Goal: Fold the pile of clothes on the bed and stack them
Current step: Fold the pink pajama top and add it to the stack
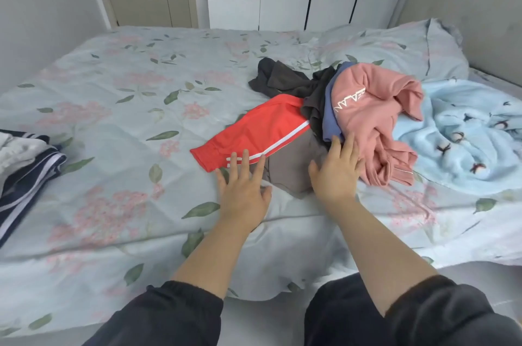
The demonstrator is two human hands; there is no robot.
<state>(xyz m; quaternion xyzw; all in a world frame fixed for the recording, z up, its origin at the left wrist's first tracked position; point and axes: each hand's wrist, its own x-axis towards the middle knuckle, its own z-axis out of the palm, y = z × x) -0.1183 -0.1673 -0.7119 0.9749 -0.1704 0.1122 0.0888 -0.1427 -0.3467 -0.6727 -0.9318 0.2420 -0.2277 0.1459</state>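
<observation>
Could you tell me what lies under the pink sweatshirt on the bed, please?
A blue garment and dark clothes stick out from under the pink sweatshirt; anything else beneath it is covered.

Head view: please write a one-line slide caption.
Left hand and right hand, both open, at the unfolded clothes pile on a floral bed; a navy-and-grey stack lies far left.

Left sleeve [169, 314]: charcoal-black, soft matte fabric, ending in a gathered, elastic-looking cuff well back from the left hand [244, 190].
Right sleeve [423, 314]: same dark fabric, loosely creased, its edge well back from the right hand [336, 173].
Forearms: bare between each hand and its sleeve.
</observation>
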